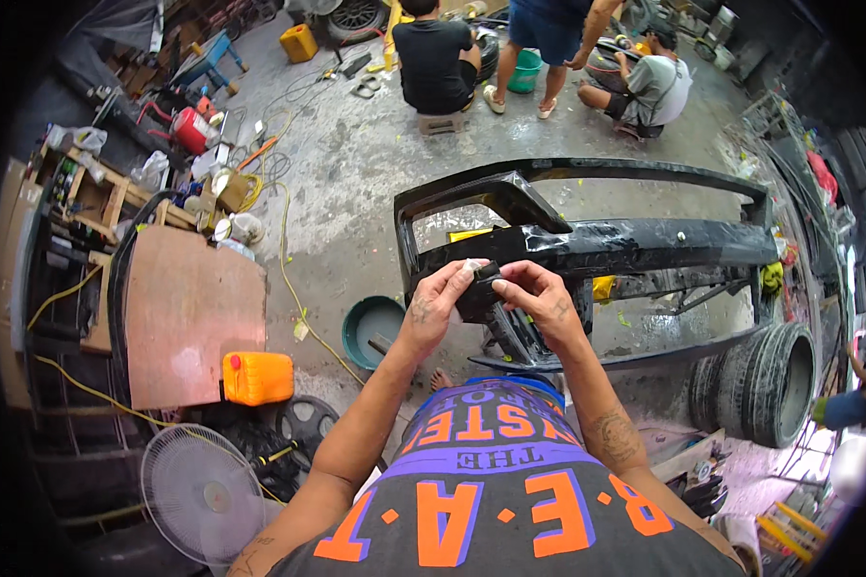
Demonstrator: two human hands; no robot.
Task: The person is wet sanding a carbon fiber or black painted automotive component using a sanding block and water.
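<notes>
While both hands meet ahead of the torso, the worker's left hand (435,296) and right hand (547,296) pinch a small black piece (476,303) between thumbs and fingertips. It sits between them, neither hand clearly nearer. Its long axis cannot be told — the fingers cover too much. Just beyond the hands lies a black bumper (635,248), long axis running left to right, most of its length toward the right-hand side. Contact between piece and bumper cannot be confirmed. Containers: left of the hands, a green basin (347,335) with greyish contents, apparently water; farther left — an orange jerrycan (260,379), contents hidden.
</notes>
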